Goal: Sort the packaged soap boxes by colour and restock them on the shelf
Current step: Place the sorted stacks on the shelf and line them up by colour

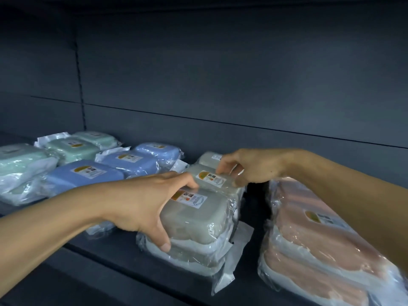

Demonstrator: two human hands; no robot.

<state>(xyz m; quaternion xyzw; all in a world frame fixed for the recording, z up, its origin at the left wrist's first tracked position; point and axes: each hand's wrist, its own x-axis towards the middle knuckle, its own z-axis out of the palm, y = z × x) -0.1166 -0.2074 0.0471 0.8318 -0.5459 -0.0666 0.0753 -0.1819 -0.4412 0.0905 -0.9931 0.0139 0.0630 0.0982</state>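
Plastic-wrapped soap boxes lie in colour rows on a dark shelf (114, 257). A row of grey boxes runs back from the front. My left hand (141, 202) grips the front grey box (198, 219), which tops a stack, thumb down on its near side and fingers over its top. My right hand (247, 166) holds the middle grey box (212, 180) just behind it, fingers curled on its far edge. A third grey box (209, 157) lies behind that, partly hidden by my right hand.
Blue boxes (86, 175) form a row to the left, and green boxes (70, 149) lie further left. A stack of pink boxes (309, 237) sits at the right under my right forearm. The shelf's dark back wall (220, 85) rises close behind.
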